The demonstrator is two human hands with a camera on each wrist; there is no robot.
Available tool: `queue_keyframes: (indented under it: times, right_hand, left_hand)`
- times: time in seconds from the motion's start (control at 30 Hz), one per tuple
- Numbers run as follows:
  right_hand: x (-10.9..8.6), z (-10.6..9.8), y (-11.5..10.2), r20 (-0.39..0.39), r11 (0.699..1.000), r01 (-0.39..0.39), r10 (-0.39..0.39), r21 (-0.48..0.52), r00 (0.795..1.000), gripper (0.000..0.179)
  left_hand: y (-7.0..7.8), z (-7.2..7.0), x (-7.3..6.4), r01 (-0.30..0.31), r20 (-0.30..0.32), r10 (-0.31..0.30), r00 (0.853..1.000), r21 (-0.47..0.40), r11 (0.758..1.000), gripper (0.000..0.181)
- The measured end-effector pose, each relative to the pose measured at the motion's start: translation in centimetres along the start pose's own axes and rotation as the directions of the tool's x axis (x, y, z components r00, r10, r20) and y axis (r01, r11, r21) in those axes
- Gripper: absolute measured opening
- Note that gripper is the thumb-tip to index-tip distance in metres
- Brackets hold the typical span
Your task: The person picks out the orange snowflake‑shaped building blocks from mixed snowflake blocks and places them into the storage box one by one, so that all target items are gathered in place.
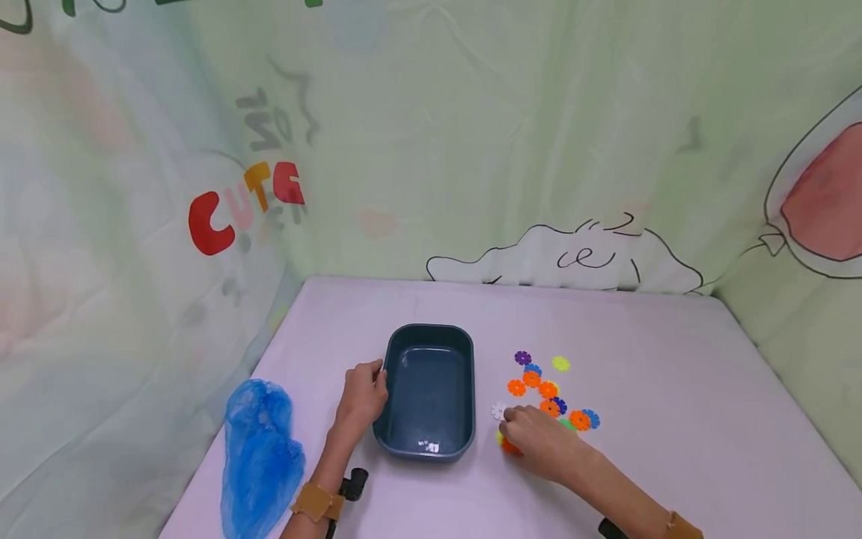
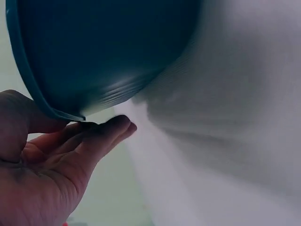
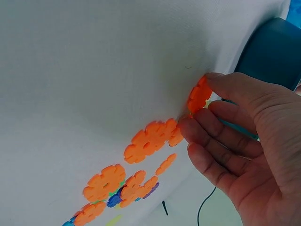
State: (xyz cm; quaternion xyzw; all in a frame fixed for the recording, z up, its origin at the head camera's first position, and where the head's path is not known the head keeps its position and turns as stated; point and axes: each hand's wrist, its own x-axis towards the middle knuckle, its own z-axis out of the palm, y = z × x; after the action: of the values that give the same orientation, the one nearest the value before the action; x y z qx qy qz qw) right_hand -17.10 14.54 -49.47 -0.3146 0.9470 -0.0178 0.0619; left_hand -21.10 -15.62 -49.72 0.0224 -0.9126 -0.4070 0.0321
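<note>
A dark teal plastic tub [image 1: 431,451] stands upright on the table, with nothing in it. My left hand [image 1: 362,393] grips the tub's left rim; in the left wrist view the thumb lies inside the rim [image 2: 70,116] and the fingers beneath. Right of the tub, my right hand [image 1: 542,442] is low over scattered plastic snowflake discs. Its thumb and index finger pinch the edges of an orange snowflake disc [image 3: 200,95], and the other fingers curl loosely. A white disc [image 1: 498,411] lies by the fingertips. Behind lie orange [image 1: 516,388], purple [image 1: 522,358], yellow [image 1: 561,364] and blue discs [image 1: 592,419].
A crumpled blue plastic bag [image 1: 261,464] lies at the table's left edge. The white-covered table [image 1: 687,389] meets printed fabric walls [image 1: 471,150] at the back and sides. A band with a small black camera [image 1: 353,484] sits on the left wrist.
</note>
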Motion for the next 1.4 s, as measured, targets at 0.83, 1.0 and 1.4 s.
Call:
queue_keyframes:
  times: [0.83,1.0,1.4]
  right_hand:
    - [0.1,-0.7,0.3,-0.017,1.000,0.000,-0.001,-0.016,1.000,0.032]
    - [0.3,-0.6,0.2,-0.023,1.000,0.013,-0.014,-0.007,1.000,0.030]
    - [1.0,-1.2,0.5,-0.098,0.999,0.032,-0.032,0.004,0.995,0.027]
  left_hand:
    - [-0.3,0.6,-0.1,0.003,-0.073,-0.012,0.997,-0.121,0.993,0.029]
    - [-0.3,0.7,-0.3,0.015,-0.064,-0.022,0.998,-0.116,0.993,0.029]
    - [-0.1,0.7,-0.5,-0.007,-0.078,-0.002,0.997,-0.127,0.992,0.029]
